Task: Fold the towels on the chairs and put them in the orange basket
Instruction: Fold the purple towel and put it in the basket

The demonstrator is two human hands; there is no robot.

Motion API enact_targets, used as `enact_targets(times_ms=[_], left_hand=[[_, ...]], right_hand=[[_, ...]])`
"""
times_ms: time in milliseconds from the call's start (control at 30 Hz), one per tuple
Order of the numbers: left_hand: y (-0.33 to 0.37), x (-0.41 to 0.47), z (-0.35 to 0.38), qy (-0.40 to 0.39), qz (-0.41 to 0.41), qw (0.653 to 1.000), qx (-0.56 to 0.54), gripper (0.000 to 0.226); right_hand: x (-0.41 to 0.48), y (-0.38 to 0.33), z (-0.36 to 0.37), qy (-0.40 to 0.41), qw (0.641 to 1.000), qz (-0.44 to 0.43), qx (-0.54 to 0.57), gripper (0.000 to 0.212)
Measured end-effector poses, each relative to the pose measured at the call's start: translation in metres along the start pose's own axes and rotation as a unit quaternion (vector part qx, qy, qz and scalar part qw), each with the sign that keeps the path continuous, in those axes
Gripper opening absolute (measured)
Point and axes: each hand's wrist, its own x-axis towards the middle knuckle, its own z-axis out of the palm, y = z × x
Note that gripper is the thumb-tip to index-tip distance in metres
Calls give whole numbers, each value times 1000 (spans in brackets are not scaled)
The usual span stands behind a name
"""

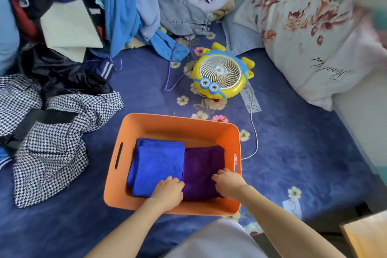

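The orange basket [146, 123] sits on the blue floral bedsheet in front of me. Inside it a folded blue towel [155, 161] lies on the left and a folded purple towel [203, 163] on the right, side by side. My left hand [167, 191] rests at the seam between the two towels, fingers curled down on the purple towel's left edge. My right hand [227, 182] presses on the purple towel's near right corner, fingers bent. Both hands are inside the basket. No chairs are in view.
A yellow cartoon fan [219, 73] lies behind the basket, its white cord [254, 130] running past the basket's right side. A houndstooth garment [52, 132] is at left, a clothes pile [129, 2] at the back, a floral pillow [310, 27] at right, purple hangers [173, 73] nearby.
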Motion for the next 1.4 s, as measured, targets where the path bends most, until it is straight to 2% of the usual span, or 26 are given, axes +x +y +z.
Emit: enact_targets(times_ms=[233, 367, 400, 467, 533, 700, 767, 800, 867, 933, 1000, 1100, 1200, 1300, 1400], left_hand=[[-14, -40, -30, 86, 10, 995, -47, 37], [-6, -55, -65, 170, 61, 983, -36, 41], [0, -60, -76, 194, 80, 977, -22, 41], [13, -66, -96, 241, 111, 964, 4, 40], [30, -75, -118, 287, 143, 947, 25, 38], [65, -102, -163, 388, 221, 894, 33, 32], [73, -106, -176, 421, 247, 873, 27, 40], [76, -107, -181, 425, 253, 869, 25, 44], [88, -112, -190, 431, 251, 866, 26, 38], [100, -116, -200, 452, 253, 855, 29, 29], [108, -118, -207, 453, 244, 857, 34, 24], [123, -119, -215, 477, 227, 849, 25, 34], [131, -119, -219, 492, 170, 853, -18, 28], [133, -122, -214, 499, 94, 861, -28, 32], [129, -130, -197, 519, 32, 852, -58, 31]], right_hand=[[-59, -1, -13, 106, 993, 52, 10, 33], [-110, -4, -28, 216, 972, 94, -7, 27], [-126, -3, -32, 259, 960, 102, -13, 21], [-148, 2, -34, 257, 958, 121, -43, 10], [-168, 13, -32, 251, 952, 162, -58, 11], [-218, 28, -58, 335, 919, 183, -99, 10], [-234, 36, -67, 355, 909, 198, -94, 13], [-242, 39, -71, 341, 916, 197, -81, 20], [-256, 48, -80, 353, 912, 195, -71, 35], [-268, 56, -89, 375, 903, 193, -77, 41], [-275, 64, -99, 396, 896, 183, -83, 40], [-278, 83, -109, 406, 893, 162, -105, 36], [-271, 103, -122, 414, 893, 128, -124, 37], [-261, 120, -137, 419, 892, 81, -148, 38], [-242, 129, -152, 421, 890, 21, -176, 38]])
